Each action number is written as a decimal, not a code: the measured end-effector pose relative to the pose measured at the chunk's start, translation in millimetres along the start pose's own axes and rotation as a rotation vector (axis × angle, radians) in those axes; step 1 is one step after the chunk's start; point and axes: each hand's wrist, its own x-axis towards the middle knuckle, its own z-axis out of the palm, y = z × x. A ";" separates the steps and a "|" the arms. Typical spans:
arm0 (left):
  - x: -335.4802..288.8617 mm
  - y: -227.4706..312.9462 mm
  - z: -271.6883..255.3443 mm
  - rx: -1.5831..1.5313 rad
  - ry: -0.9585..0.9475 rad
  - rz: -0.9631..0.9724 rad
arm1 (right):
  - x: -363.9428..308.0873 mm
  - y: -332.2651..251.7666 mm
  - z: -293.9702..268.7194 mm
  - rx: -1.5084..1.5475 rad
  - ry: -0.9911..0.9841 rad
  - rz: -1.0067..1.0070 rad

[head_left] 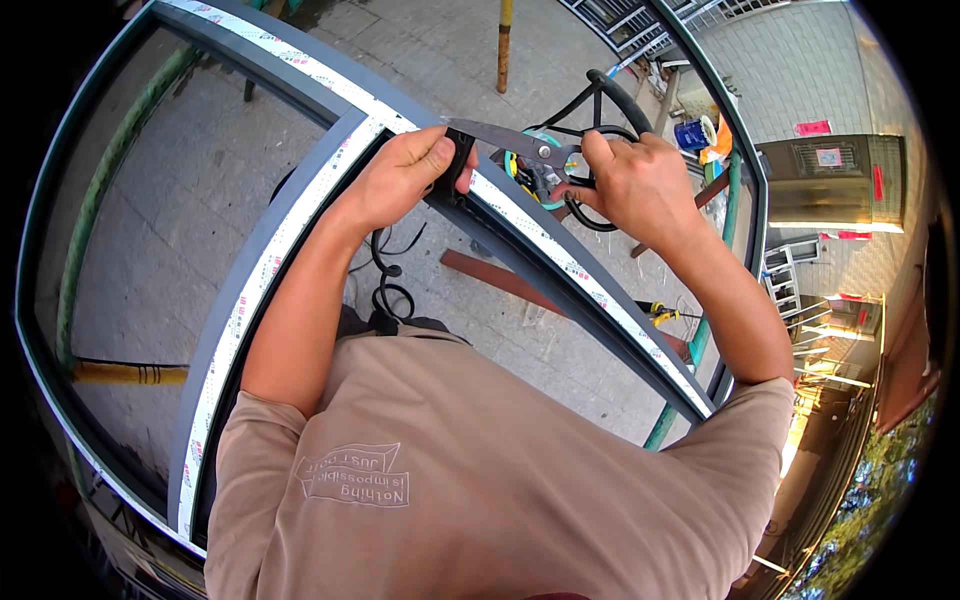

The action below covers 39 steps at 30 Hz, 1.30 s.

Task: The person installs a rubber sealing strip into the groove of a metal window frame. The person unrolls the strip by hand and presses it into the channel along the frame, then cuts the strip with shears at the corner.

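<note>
- Far L, as I view it: green pipe (92, 215), upright, seen thru the frame opening; yellow pipe (130, 373) meets its lower end.
- L to ctr: grey frame (246, 255), approx. full width of the work area, w/ white printed film (250, 310) along its faces.
- Ctr, below the wrist: loose black cord (379, 258), hanging in curls; can't tell if it joins the strip above.
- L hand (410, 175): thumb & fingers pinch a black strip (459, 160); strip pos. = just above the frame's mid-bar.
- Ctr: scissors (545, 155), blades pointing L; tip crosses by the L thumb at the strip's upper end. Contact w/ strip: can't tell.
- Ctr, under mid-bar: red-brown bar (490, 273), near the floor.
- R of ctr: R hand (645, 190), fingers curled around the scissor handles, firm grip.
- R, below R forearm: yellow-and-black tool (660, 312).
- R, behind R hand: blue bucket (690, 135), tipped over.
- Far R: ladder (782, 280), light metal, well apart from both hands.
</note>
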 end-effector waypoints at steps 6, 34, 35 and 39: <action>2.2 1.5 0.7 -0.024 0.028 -0.017 | -1.0 -6.0 -4.0 0.125 0.109 0.219; -0.4 -3.0 -0.7 0.202 -0.001 0.130 | -3.2 -30.7 5.8 0.036 -0.089 0.085; 0.2 -3.8 -0.4 0.203 0.006 0.138 | -3.3 -30.9 8.1 0.032 -0.087 0.088; 2.3 6.3 1.4 0.186 0.049 0.079 | -0.5 -30.2 11.2 0.103 -0.043 0.178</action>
